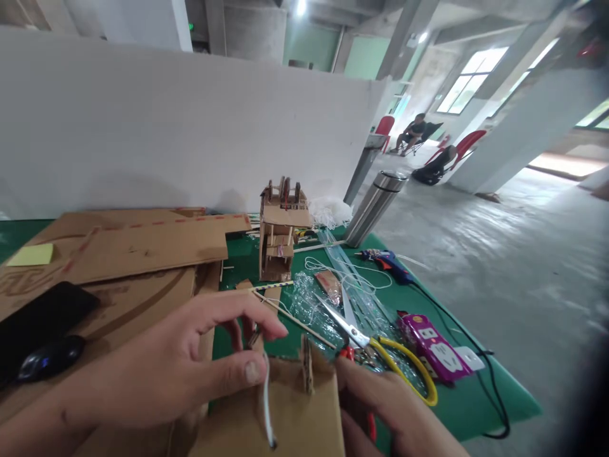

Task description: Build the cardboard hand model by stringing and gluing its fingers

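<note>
On the green table (476, 393), the flat brown cardboard piece (285, 419) lies under both hands: the left hand (162, 374) pinches a thin white cord (267, 406), best kept taut, while the right hand (394, 412)'s grasp is hidden.

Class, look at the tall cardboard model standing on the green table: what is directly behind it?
Behind the cardboard model stands a long white wall panel. A crumpled clear plastic heap lies at its right rear. The model hides the table edge directly behind it.
</note>
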